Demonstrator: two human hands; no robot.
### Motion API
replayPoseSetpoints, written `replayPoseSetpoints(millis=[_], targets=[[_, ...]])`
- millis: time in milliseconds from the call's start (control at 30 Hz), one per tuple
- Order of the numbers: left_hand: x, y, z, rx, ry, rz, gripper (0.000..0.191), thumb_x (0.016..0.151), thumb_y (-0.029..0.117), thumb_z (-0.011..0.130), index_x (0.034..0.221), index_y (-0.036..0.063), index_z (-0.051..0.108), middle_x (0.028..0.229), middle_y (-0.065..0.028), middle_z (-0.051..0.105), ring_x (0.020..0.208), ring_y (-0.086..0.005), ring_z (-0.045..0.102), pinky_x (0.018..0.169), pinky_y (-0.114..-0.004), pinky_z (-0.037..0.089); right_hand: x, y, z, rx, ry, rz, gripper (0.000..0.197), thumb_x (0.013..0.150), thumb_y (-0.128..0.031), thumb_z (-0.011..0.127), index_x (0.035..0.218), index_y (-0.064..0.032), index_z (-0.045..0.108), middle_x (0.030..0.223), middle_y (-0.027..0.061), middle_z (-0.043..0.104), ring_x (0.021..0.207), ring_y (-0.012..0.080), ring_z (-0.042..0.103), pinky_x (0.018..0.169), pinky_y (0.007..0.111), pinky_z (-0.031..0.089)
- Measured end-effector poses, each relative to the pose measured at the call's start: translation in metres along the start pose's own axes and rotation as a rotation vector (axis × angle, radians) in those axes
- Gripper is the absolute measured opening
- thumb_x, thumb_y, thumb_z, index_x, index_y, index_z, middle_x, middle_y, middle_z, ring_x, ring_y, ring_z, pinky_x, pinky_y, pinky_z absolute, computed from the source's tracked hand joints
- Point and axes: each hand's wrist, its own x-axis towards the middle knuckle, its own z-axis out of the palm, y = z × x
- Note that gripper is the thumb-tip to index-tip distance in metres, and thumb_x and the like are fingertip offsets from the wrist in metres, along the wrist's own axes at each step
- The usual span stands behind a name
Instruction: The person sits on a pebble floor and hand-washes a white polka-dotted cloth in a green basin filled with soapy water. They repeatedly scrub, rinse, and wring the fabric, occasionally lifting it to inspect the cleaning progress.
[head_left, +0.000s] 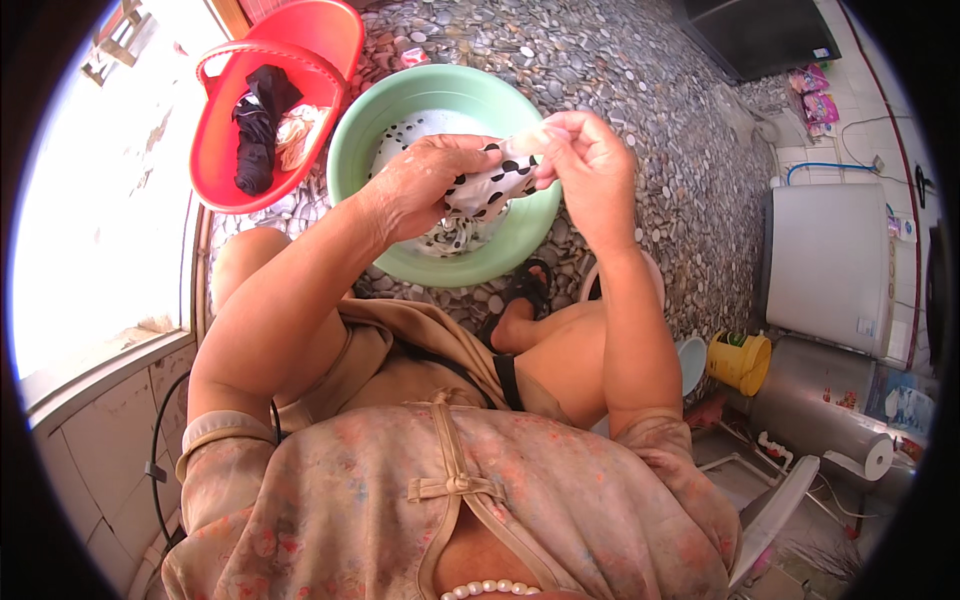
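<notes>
A white cloth with black polka dots (491, 187) is held up over a round green plastic basin (442, 274). My left hand (431, 176) grips the cloth near its upper edge, thumb on top. At the right, my right hand (585, 154) pinches a pale piece at the cloth's end between thumb and fingers. The lower part of the dotted cloth hangs down into the basin, where more dotted cloth and whitish, sudsy water show behind my left hand. The fingers under the cloth are partly hidden.
A red plastic basket (214, 161) with black and pale cloths stands beside the basin at the upper left. Pebble-patterned flooring (675, 150) surrounds the basin. At the right are a yellow bucket (739, 362), a light blue basin (690, 364) and a white appliance (825, 266).
</notes>
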Motion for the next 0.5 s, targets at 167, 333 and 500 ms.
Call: replayPoseSetpoints(millis=[167,333,500], targets=[[-0.002,0.001,0.004,-0.003,0.015,0.011,0.026,0.093,0.017,0.056,0.112,0.0001,0.062,0.099,-0.0063,0.067,0.082,-0.0148,0.065,0.073,-0.032,0.054,0.001,-0.001,0.000,-0.088,0.033,-0.005,0.007,0.090,-0.001,0.058,0.097,0.0012,0.058,0.077,0.0049,0.064,0.060,0.0056,0.059,0.051,0.020,0.050],[-0.002,0.002,0.002,-0.002,-0.034,-0.003,0.025,0.093,0.016,0.056,0.111,0.0010,0.063,0.099,-0.0063,0.068,0.085,-0.0150,0.064,0.078,-0.032,0.053,-0.005,-0.003,0.008,-0.148,0.023,-0.025,0.007,0.089,0.000,0.059,0.095,0.0014,0.059,0.078,0.0050,0.065,0.061,0.0057,0.060,0.052,0.021,0.051],[0.001,0.004,0.004,-0.050,0.027,-0.012,0.024,0.093,0.016,0.057,0.111,0.0019,0.062,0.100,-0.0060,0.067,0.086,-0.0156,0.064,0.079,-0.034,0.052,0.005,0.001,-0.011,-0.061,0.127,-0.140,0.005,0.091,0.000,0.057,0.096,0.0019,0.057,0.079,0.0058,0.066,0.060,0.0067,0.059,0.051,0.021,0.050]])
